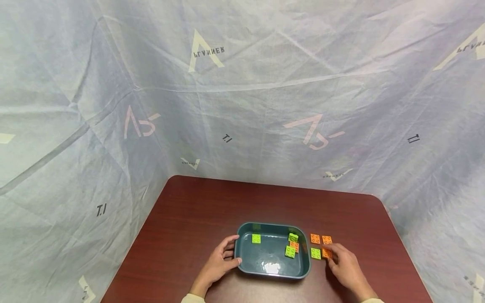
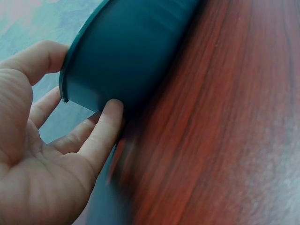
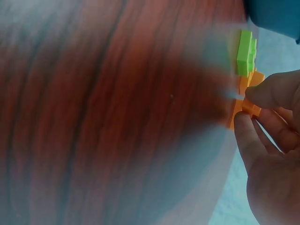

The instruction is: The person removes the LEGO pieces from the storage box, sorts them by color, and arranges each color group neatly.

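A dark teal tray [image 1: 273,273] stands on the table, and my left hand [image 1: 217,264] grips its left end. In the left wrist view, fingertips press against the tray's outer wall [image 2: 126,56] and rim. To the right of the tray, my right hand [image 1: 347,267] pinches an orange toy brick [image 1: 326,253] between thumb and fingers. Beside that brick lies a green brick [image 1: 315,253]; behind them are two more orange bricks, one at the left [image 1: 315,238] and one at the right [image 1: 327,239]. The right fingers partly cover the pinched brick.
Inside the tray, a lone green brick [image 1: 256,238] lies at the back left. Toward its right end sit two green bricks, one in front [image 1: 290,251] and one behind [image 1: 293,237], with an orange brick [image 1: 294,246] between. A printed cloth [image 1: 242,105] hangs behind the reddish-brown table [image 1: 182,219].
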Demonstrator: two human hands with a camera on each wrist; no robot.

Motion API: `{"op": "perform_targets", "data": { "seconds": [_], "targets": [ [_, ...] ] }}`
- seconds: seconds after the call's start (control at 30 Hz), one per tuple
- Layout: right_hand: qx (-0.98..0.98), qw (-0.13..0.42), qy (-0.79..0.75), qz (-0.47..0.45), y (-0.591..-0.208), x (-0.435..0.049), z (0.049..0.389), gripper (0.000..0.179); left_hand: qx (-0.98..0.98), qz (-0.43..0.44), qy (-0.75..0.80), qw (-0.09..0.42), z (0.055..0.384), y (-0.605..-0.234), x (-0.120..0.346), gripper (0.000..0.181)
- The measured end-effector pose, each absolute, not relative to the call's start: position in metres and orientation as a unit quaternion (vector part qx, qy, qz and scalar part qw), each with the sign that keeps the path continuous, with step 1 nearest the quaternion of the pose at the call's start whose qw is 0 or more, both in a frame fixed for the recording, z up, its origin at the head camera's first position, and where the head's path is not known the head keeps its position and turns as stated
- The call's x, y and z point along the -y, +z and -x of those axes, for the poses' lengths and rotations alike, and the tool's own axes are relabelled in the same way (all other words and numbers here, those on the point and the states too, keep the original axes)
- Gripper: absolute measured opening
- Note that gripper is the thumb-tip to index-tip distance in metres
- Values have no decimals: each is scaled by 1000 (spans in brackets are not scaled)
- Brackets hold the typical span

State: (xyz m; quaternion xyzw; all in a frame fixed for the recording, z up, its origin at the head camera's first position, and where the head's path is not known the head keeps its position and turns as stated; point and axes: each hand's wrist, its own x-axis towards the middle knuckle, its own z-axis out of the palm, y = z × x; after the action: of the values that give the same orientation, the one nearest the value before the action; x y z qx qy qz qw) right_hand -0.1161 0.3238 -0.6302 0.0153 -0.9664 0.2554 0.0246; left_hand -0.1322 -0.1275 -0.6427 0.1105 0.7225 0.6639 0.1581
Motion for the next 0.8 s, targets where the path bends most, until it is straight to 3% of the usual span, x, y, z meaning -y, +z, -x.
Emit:
{"op": "perform_targets", "data": {
  "seconds": [0.4,0.8],
  "targets": [
    [963,82,257,-31,-630,-339,121,39,-724,-116,662,155,133,-645,127,74],
    [967,57,246,-17,-628,-359,134,39,-724,-117,663,150,134,-647,128,74]
  ]
}}
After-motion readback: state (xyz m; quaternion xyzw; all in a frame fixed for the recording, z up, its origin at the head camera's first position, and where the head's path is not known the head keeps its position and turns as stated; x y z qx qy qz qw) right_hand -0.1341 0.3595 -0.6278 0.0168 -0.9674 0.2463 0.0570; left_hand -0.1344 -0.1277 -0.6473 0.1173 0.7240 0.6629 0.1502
